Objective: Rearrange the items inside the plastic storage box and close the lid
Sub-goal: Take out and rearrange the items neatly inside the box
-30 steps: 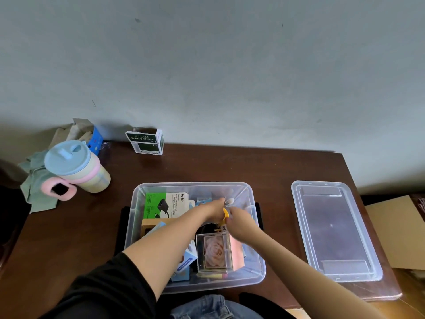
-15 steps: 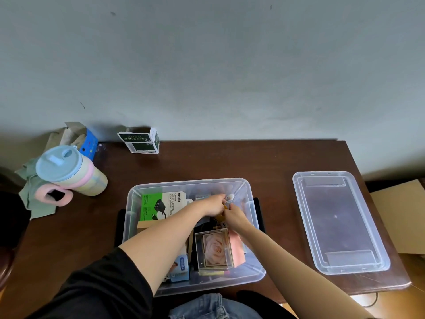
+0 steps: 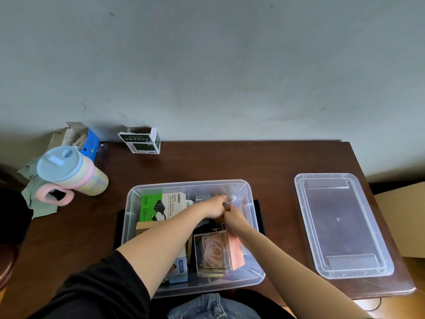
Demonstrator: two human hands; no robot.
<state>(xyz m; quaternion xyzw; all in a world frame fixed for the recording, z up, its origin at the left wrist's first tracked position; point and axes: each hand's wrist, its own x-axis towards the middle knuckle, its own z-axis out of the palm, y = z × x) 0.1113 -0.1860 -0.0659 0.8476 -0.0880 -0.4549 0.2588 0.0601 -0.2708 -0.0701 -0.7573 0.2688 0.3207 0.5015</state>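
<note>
Both hands met deep in the plastic storage box (image 3: 249,229), and each grip was curled: the left hand (image 3: 215,207) and the right hand (image 3: 234,218) pinched a small metal-and-white object (image 3: 230,200) between their fingertips, too small to name. Left forearm reached in from the near-left corner, slanting up and right; right forearm came in from the near right, slanting up and left, so the two wrists nearly touched.

Box sat in the middle of the dark brown tabletop (image 3: 276,162), its long axis running away from the person, open top up. Inside, a green-and-white carton (image 3: 158,207) lay at the far left, a clear case with a rose picture (image 3: 213,252) near the front. Its lid (image 3: 340,224) lay flat on the tabletop well to the right, long axis parallel to the box.

At the far left stood a pastel cup (image 3: 71,171) on its side, a green-and-white box (image 3: 141,140) against the pale grey wall (image 3: 207,65).
</note>
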